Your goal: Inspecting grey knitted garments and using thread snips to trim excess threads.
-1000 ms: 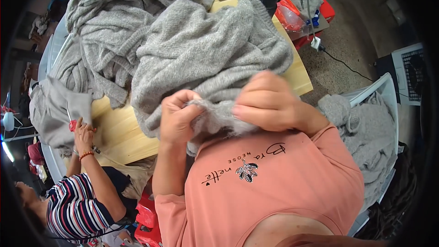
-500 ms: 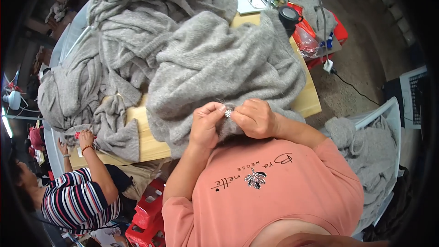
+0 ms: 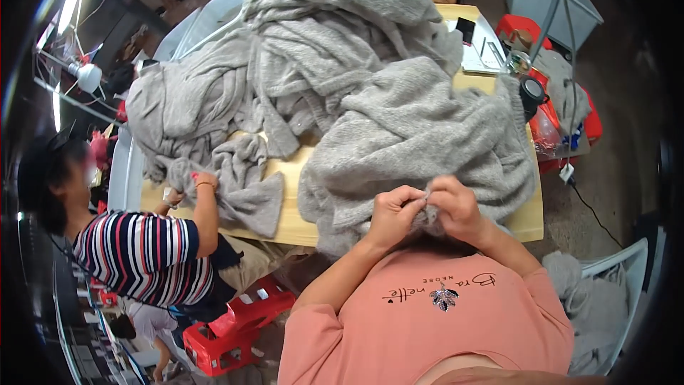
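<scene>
A grey fuzzy knit garment (image 3: pixel 420 125) lies heaped on the table in front of me, its near edge drawn up close to my chest. My left hand (image 3: pixel 394 215) is closed, thumb and forefinger pinching a bit of that knit. Close beside it, fingertips nearly meeting, my right hand (image 3: pixel 456 207) is closed with its fingers curled and slightly blurred. Whatever lies between the right fingertips is too small to make out. The shiny button seen there earlier is hidden now.
More grey knits (image 3: pixel 313 36) are piled on the wooden table (image 3: pixel 531 221). At left a co-worker (image 3: pixel 142 249) in stripes handles grey knit. A black-lidded bottle (image 3: pixel 531 91) stands at the right edge. Red stools (image 3: pixel 228 331) stand low left; a bin of knits (image 3: pixel 605 299) is at right.
The view has shifted, so everything sits farther right and lower. My right hand has lifted a little against the left, and the sparkling button between my fingers no longer shows.
</scene>
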Motion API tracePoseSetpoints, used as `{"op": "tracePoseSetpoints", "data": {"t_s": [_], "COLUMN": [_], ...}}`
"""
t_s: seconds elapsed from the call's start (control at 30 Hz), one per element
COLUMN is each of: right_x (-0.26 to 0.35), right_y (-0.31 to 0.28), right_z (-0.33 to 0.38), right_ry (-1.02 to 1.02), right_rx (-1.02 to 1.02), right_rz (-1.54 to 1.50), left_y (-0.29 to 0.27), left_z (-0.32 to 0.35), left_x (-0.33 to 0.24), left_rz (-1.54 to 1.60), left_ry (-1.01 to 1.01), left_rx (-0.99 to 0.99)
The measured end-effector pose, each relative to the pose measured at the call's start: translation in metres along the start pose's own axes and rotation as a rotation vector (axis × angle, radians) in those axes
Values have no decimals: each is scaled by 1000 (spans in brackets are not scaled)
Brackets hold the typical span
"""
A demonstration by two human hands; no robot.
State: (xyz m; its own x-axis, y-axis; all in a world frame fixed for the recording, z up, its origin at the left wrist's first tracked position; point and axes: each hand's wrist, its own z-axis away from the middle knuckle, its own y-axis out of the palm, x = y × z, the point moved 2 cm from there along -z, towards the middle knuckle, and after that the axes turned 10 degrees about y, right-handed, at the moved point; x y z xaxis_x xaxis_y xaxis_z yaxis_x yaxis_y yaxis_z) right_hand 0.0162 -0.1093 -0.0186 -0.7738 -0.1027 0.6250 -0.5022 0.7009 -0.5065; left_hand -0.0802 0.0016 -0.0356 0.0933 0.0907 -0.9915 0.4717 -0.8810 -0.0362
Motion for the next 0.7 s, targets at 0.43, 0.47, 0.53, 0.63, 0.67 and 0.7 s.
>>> {"op": "tracePoseSetpoints", "data": {"t_s": [0.43,0.47,0.53,0.63,0.67,0.7], "right_x": [-35,-38,-41,-40,-39,-37], "right_y": [12,12,16,13,13,12], "right_z": [15,19,12,18,14,11], "right_ry": [766,785,818,758,766,772], "right_rx": [410,468,485,517,494,470], "right_rz": [-627,-756,-773,-677,-636,-595], "left_y": [0,3,-1,1,-1,-1], "left_z": [6,9,4,7,3,0], "left_x": [-3,-1,3,1,2,2], "left_rz": [-434,-428,-434,-436,-448,-462], "left_ry": [531,516,543,537,554,573], "left_rx": [-27,-26,-32,-28,-29,-30]}}
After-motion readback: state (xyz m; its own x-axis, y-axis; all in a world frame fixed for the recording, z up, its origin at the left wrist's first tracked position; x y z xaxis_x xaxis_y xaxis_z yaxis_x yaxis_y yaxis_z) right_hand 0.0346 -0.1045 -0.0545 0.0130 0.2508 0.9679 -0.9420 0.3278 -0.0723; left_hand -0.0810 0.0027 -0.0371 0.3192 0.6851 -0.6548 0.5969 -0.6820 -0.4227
